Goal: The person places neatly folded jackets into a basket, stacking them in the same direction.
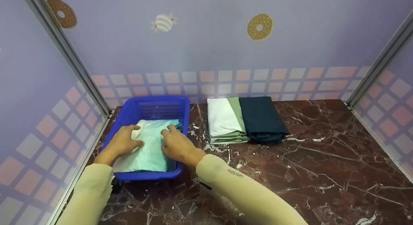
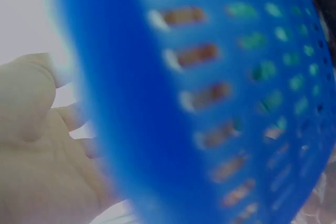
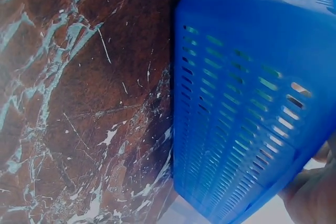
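Observation:
A folded pale mint-and-white cloth (image 1: 150, 151), with a darker teal part at its far right corner, lies in the blue plastic basket (image 1: 158, 176). My left hand (image 1: 124, 142) reaches over the basket's left side, its thumb on the cloth and its fingers loosely bent at the cloth's left edge. From the right, my right hand (image 1: 179, 144) rests on the cloth's right edge with bent, spread fingers. In the left wrist view the palm (image 2: 37, 145) shows beside the basket's slotted wall (image 2: 126, 98). The right wrist view mostly takes in the basket's outer wall (image 3: 247, 108).
Right of the basket, a folded white-and-green cloth (image 1: 226, 118) lies against a folded dark navy cloth (image 1: 263, 118). All stand on a dark red marbled tabletop (image 1: 309, 173). A purple back wall (image 1: 206, 51) and side panels enclose the table; the left panel is close to the basket.

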Demonstrator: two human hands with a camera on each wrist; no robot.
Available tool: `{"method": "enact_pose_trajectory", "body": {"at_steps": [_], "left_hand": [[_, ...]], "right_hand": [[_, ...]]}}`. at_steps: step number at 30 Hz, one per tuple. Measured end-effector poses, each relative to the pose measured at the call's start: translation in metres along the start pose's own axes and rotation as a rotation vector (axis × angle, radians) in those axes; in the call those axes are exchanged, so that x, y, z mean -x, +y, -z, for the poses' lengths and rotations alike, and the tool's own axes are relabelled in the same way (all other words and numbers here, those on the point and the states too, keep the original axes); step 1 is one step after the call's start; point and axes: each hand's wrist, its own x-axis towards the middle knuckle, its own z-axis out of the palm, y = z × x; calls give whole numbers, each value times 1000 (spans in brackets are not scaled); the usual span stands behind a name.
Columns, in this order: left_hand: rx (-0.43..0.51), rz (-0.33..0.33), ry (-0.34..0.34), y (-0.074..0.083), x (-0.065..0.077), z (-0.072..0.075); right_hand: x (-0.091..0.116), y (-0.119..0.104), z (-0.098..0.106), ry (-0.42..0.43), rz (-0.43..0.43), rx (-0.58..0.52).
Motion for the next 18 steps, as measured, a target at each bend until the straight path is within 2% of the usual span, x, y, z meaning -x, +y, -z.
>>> {"method": "enact_pose_trajectory", "body": {"at_steps": [4, 9, 12, 18], "left_hand": [[28, -5, 19, 17, 0, 0], [73, -27, 99, 43, 0, -1], [97, -55, 137, 59, 0, -2], [149, -93, 161, 85, -2, -10]], "right_hand": [[2, 8, 10, 29, -9, -89], [6, 22, 25, 109, -29, -206], [9, 32, 34, 153, -42, -241], [17, 50, 45, 239, -55, -285]]}}
